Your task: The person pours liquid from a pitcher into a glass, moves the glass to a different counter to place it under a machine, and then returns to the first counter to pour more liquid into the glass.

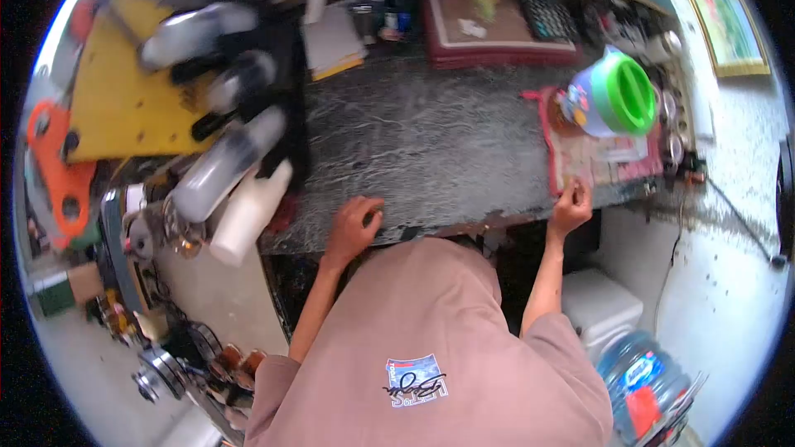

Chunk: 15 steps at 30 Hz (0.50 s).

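Note:
My left hand [355, 226] rests at the front edge of the dark marbled counter [431, 141], its fingers curled; whether anything is inside them is not visible. At the right, my right hand [571, 207] is pinched at the near edge of a pink-red cloth [571, 153], and a small pale thing at the fingertips is too blurred to name. Beyond that hand, a pitcher [609, 95] with a bright green lid stands on the cloth, tilted in view.
Blurred bottles [248, 211] stand along the counter's left side. A red-framed board [497, 21] and a calculator [546, 12] lie at the back. A large water bottle [642, 381] and a white bin [600, 302] are at the lower right.

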Each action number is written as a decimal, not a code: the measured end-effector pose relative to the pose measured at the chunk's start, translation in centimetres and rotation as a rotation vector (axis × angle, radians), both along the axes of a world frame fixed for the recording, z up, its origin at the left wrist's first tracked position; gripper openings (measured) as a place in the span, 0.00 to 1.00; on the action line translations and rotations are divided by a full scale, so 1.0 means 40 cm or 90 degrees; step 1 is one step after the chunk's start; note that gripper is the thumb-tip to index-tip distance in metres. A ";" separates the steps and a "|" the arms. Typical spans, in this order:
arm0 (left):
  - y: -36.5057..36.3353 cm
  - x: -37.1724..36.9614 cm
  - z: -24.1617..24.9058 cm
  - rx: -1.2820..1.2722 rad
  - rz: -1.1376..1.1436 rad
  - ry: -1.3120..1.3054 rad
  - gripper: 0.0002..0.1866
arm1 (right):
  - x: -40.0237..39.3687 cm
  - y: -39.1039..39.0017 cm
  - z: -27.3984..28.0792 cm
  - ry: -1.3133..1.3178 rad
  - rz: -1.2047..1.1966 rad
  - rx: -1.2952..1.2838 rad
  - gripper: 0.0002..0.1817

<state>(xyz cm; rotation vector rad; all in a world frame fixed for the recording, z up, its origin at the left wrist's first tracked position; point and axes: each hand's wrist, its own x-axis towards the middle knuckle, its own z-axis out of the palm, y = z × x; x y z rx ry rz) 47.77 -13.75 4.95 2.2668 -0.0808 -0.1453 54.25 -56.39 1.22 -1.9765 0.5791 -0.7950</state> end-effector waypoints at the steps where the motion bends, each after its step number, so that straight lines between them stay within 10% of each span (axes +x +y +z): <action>1: -0.016 0.018 0.003 -0.002 -0.028 0.013 0.10 | -0.012 -0.055 0.002 -0.030 -0.056 -0.037 0.10; 15: -0.111 0.099 0.004 0.121 -0.051 0.006 0.15 | 0.405 -0.614 -0.039 0.040 -0.106 -0.163 0.31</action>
